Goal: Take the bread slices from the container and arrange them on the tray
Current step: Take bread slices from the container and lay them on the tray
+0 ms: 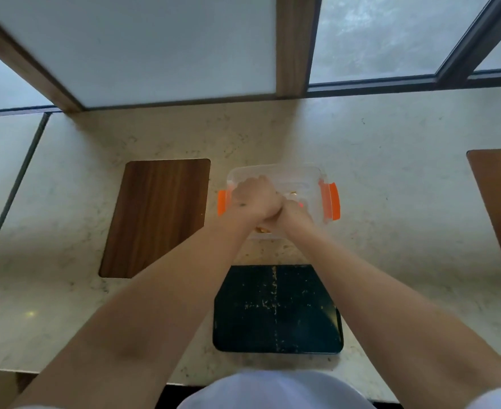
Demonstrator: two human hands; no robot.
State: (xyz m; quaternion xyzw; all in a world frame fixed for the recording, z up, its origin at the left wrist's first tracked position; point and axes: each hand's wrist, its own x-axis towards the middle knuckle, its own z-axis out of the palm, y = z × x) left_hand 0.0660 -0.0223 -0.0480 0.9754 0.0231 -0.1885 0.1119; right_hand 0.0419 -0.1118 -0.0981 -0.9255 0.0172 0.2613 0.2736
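A clear plastic container point(308, 175) with orange clips point(331, 200) stands on the counter in the middle of the view. My left hand point(255, 199) and my right hand point(296, 212) are pressed together inside it, fingers curled downward. The hands cover most of its contents. A small golden-brown bit of bread point(262, 230) shows just under my wrists. Whether the fingers grip bread is hidden. A dark, crumb-speckled tray point(275, 311) lies nearer to me, directly in front of the container, with no slices on it.
A wooden board point(157, 216) lies left of the container, and a second wooden board point(500, 208) sits at the right edge. The pale stone counter point(390, 202) ends at a window wall behind. The counter's front edge runs just below the tray.
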